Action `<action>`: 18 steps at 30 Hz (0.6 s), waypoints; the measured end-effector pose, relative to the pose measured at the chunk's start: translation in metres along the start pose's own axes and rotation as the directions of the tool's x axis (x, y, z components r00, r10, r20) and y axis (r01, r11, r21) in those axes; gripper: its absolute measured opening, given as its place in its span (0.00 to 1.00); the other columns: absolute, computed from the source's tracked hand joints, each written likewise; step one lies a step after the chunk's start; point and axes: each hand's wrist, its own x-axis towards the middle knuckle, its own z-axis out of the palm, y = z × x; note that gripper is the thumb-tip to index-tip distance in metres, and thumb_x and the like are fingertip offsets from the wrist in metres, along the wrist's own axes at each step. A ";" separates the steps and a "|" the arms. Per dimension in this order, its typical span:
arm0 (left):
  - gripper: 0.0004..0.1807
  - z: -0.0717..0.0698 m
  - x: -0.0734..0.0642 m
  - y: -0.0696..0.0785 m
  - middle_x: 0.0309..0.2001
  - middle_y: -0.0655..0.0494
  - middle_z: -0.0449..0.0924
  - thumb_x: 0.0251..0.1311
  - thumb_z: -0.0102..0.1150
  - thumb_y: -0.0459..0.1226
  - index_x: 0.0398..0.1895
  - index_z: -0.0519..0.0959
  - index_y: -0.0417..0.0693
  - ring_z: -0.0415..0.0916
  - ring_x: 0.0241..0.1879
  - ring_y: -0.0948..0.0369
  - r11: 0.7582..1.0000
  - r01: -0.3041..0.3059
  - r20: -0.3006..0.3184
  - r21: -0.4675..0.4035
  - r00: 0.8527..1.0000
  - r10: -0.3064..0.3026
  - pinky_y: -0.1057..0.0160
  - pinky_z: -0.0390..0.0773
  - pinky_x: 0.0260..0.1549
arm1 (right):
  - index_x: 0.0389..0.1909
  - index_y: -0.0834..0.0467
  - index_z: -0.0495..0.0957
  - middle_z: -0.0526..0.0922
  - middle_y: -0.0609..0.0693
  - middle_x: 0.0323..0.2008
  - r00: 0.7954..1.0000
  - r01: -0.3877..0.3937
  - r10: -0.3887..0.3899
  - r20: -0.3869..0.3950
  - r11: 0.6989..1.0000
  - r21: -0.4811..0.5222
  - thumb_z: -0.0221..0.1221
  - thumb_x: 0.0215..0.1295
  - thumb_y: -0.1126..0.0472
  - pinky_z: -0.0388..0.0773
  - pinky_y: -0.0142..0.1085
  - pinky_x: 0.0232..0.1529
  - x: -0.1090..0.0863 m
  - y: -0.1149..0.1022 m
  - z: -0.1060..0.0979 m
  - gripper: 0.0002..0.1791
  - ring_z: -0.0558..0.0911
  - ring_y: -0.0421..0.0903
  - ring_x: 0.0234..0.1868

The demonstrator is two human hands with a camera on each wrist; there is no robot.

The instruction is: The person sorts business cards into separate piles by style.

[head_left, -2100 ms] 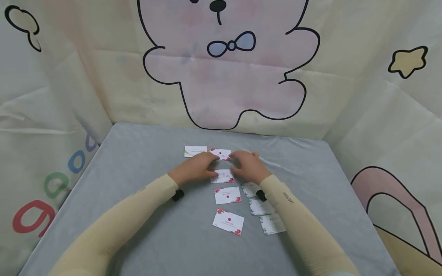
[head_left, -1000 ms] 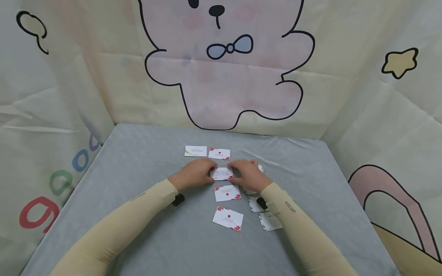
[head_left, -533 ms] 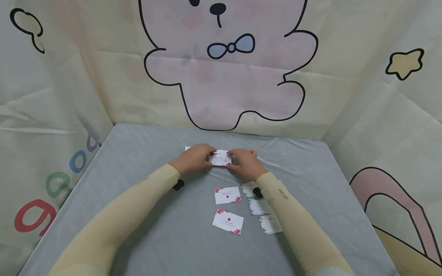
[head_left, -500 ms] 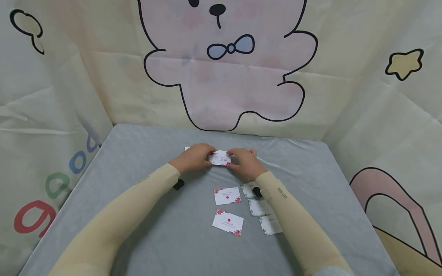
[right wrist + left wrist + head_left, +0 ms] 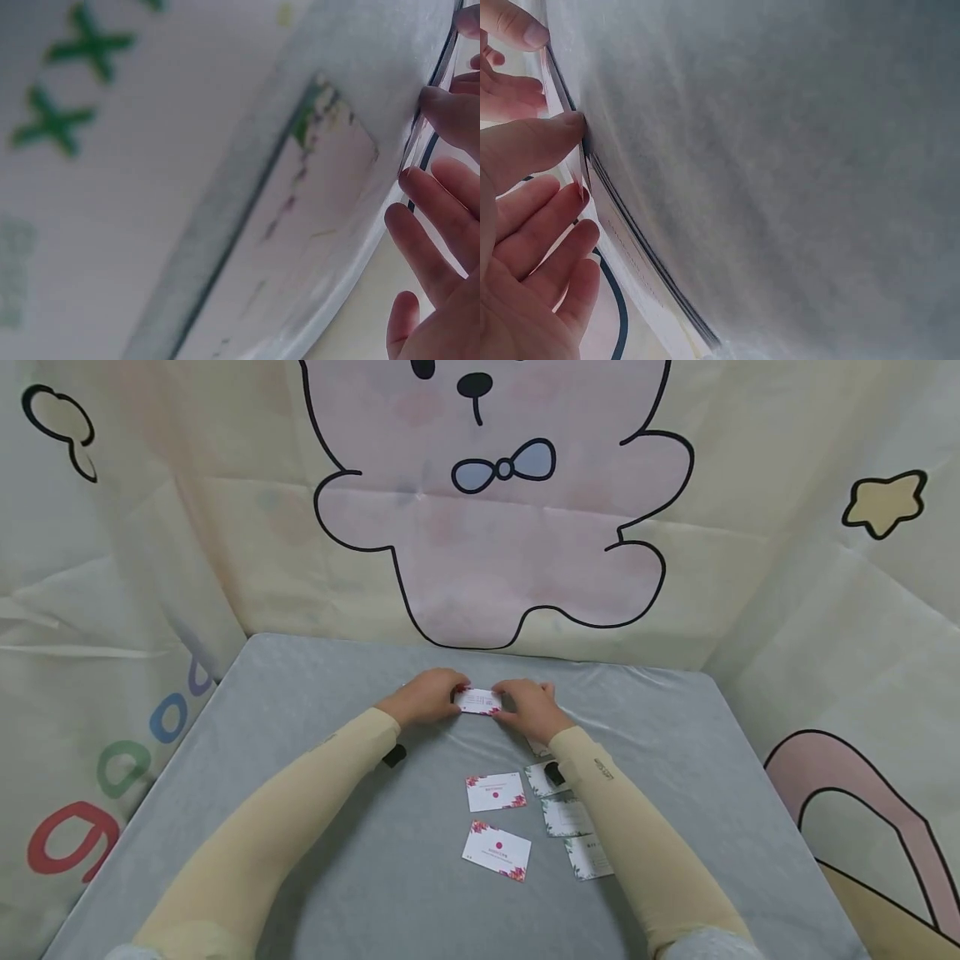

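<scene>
A white business card (image 5: 478, 700) with red flower corners lies at the back middle of the table, where its fellow card was. My left hand (image 5: 429, 695) pinches its left end between thumb and fingers. At its right end my right hand (image 5: 531, 708) pinches it likewise. In the left wrist view the held card (image 5: 574, 150) appears edge-on, both hands' fingertips on it. Beside it lies a pile of white cards (image 5: 641, 251) with several layers at its edge. My left hand mostly hides that pile in the head view.
Two more red-flowered cards, one nearer the middle (image 5: 496, 792) and one lower (image 5: 497, 851), lie towards me. To their right, partly under my right forearm, is a column of green-leaf cards (image 5: 567, 817). A printed cloth wall (image 5: 525, 568) rises behind the grey table (image 5: 360, 877).
My hands came back to the second red-flowered card, gripped it by both ends and moved it away from me onto the rearmost red-flowered card's place. The nearer cards stayed put.
</scene>
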 end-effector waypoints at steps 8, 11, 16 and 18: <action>0.27 -0.001 0.008 0.001 0.67 0.49 0.84 0.72 0.68 0.38 0.73 0.79 0.44 0.79 0.64 0.53 1.000 0.022 0.022 0.003 1.000 -0.022 0.49 0.75 0.74 | 0.70 0.53 0.80 0.84 0.51 0.69 1.000 0.004 -0.004 0.004 1.000 -0.022 0.70 0.73 0.50 0.60 0.59 0.64 0.001 0.001 -0.006 0.28 0.78 0.56 0.71; 0.27 0.000 0.011 0.002 0.65 0.50 0.84 0.72 0.68 0.39 0.72 0.79 0.45 0.79 0.62 0.54 1.000 0.011 0.015 -0.005 1.000 -0.011 0.50 0.75 0.73 | 0.70 0.53 0.80 0.83 0.51 0.69 1.000 -0.013 0.012 -0.008 0.999 -0.030 0.71 0.72 0.51 0.59 0.59 0.65 -0.001 0.001 -0.009 0.28 0.76 0.57 0.72; 0.28 0.003 0.008 0.001 0.64 0.49 0.85 0.70 0.70 0.39 0.72 0.79 0.45 0.79 0.58 0.54 0.999 0.034 0.003 -0.020 0.999 -0.034 0.50 0.78 0.70 | 0.68 0.53 0.82 0.84 0.52 0.69 1.000 -0.007 0.007 0.000 1.000 -0.005 0.72 0.71 0.51 0.59 0.60 0.64 0.003 -0.002 -0.006 0.27 0.77 0.57 0.72; 0.28 0.005 0.006 -0.001 0.64 0.50 0.84 0.71 0.70 0.40 0.72 0.79 0.45 0.79 0.58 0.54 0.999 0.044 0.002 -0.015 0.999 -0.044 0.51 0.78 0.70 | 0.68 0.52 0.82 0.83 0.52 0.69 1.000 -0.007 0.007 0.014 1.000 -0.003 0.71 0.72 0.51 0.59 0.59 0.63 0.005 -0.003 -0.002 0.27 0.77 0.56 0.73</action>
